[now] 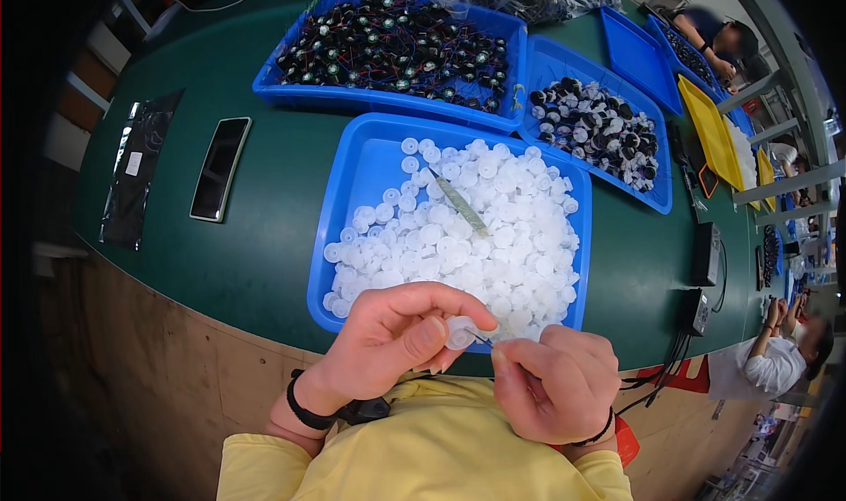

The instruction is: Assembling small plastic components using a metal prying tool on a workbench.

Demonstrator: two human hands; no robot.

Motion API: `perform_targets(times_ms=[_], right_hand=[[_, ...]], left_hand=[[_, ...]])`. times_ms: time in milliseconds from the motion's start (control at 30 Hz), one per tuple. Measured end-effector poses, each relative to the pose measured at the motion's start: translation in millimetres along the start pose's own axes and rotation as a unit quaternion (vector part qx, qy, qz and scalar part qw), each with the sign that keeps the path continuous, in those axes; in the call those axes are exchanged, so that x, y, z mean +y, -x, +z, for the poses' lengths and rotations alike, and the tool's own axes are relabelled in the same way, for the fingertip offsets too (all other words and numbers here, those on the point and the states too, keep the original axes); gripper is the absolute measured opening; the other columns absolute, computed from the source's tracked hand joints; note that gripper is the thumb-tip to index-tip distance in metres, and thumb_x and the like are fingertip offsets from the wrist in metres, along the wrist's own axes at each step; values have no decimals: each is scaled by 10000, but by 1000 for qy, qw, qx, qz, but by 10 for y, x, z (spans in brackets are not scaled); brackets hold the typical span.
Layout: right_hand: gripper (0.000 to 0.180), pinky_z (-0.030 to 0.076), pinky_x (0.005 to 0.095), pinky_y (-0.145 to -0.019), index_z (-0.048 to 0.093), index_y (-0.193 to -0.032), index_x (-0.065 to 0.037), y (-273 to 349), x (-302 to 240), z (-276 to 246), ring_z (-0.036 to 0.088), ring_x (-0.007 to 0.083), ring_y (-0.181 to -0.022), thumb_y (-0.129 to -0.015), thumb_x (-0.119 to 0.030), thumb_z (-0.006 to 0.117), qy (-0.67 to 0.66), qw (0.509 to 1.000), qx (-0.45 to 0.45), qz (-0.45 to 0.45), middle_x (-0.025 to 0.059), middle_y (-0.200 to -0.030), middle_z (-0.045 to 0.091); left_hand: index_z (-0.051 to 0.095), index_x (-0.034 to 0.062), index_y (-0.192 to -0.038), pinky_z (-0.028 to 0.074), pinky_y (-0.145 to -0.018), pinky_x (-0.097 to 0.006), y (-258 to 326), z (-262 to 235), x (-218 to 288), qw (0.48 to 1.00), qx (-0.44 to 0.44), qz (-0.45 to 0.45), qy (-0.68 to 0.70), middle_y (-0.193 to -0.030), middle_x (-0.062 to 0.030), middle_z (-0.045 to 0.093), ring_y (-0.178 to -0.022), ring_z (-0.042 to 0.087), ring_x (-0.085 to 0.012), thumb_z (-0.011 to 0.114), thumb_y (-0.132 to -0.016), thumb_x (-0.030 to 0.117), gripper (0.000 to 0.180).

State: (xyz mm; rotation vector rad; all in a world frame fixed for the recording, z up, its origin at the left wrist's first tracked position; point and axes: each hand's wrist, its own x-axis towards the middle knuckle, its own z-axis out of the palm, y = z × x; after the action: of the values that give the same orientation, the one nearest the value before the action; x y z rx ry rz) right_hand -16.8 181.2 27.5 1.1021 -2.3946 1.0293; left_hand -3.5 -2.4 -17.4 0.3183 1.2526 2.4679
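My left hand (388, 332) is closed around a small translucent white plastic cap (459, 332), round with a rim, held between thumb and fingers. My right hand (560, 382) pinches a thin dark wire-like piece (481, 338) whose far end meets the cap. Whether that end sits inside the cap or only against it, I cannot tell. Both hands are over the near edge of a blue tray (352, 170) heaped with similar white caps (520, 210). On the heap lies a slim pointed tool (460, 203) wrapped in greenish tape.
Behind are a blue tray (264, 82) of black round parts with wires and another blue tray (656, 197) of black-and-white parts. A phone (220, 168) and a black plastic bag (139, 170) lie left. Black boxes (706, 254) with cables stand right. Two people (775, 360) work farther off.
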Motion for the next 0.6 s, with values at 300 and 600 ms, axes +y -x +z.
perform_targets(times_ms=[300,600], right_hand=[[165,311,246,-340,569,-769,38,-17,-23,-3,428,136,-396,-624,31,647,31,999,-18,-1,17,-528,419],[153,302,245,-344,576,-738,11,-60,-48,0,420,131,-388,-604,30,648,57,998,-22,-6,5,-509,414]], left_hand=[[568,-98,-968,334,-479,-212,0,54,19,995,66,5,-69,-728,-77,556,-553,440,-95,540,-880,352,460],[578,-74,-968,325,-478,-203,-5,61,30,989,78,8,-128,-658,-32,517,-538,415,-68,479,-919,326,415]])
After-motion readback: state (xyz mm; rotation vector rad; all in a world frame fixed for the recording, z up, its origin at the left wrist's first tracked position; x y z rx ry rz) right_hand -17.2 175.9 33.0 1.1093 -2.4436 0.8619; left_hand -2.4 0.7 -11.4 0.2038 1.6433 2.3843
